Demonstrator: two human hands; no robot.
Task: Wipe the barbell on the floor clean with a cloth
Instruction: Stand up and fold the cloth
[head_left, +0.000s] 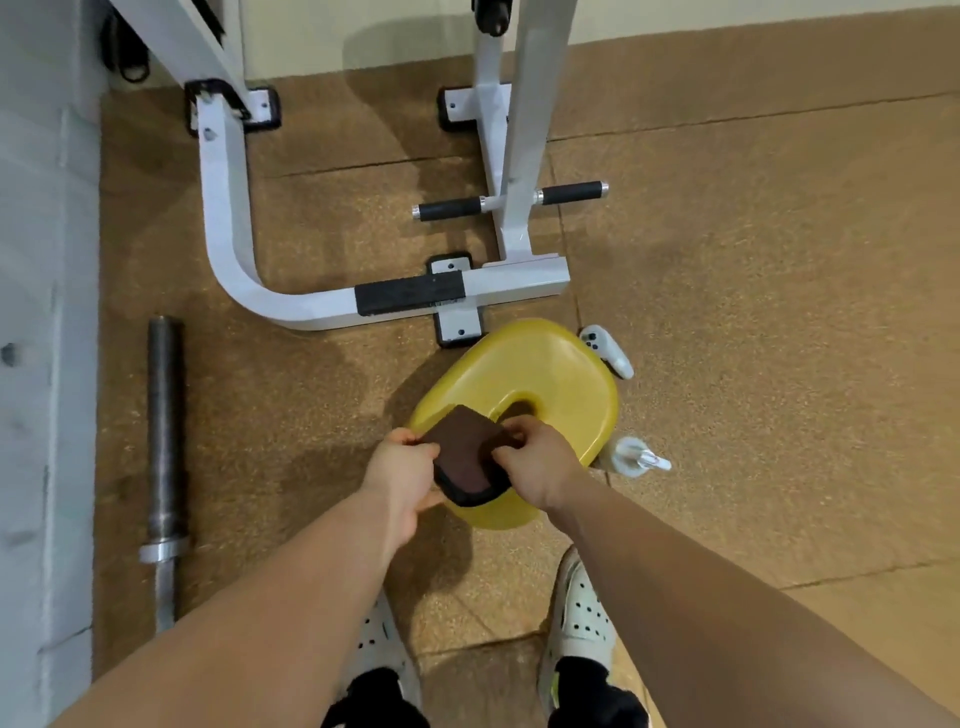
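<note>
A person stands over a yellow stool (540, 379) at the centre of the frame, both bare arms reaching down from the bottom edge. The left hand (402, 478) and right hand (537, 465) meet over the stool's near edge, each pinching a side of a folded dark brown cloth (465, 452): the left thumb and fingers close on its left edge, the right thumb and fingers on its right edge. The cloth is held flat between them, above the stool's seat, just in front of the seat's cut-out hole.

The barbell (165, 457) lies on the brown speckled floor (753, 312) at the left of the frame, well apart from the hands, running from mid-left down toward the lower left, parallel to a grey wall (41, 312) beside it. Its dark sleeve points up the frame; a shiny collar sits near its lower end.

A white gym frame (228, 218) fills the upper centre, with two black-gripped handles on its right upright. A white controller (608, 351) lies just right of the stool's far side, and a white spray bottle (631, 456) lies at the stool's right edge. Pale perforated shoes (582, 618) show at the bottom of the frame.
</note>
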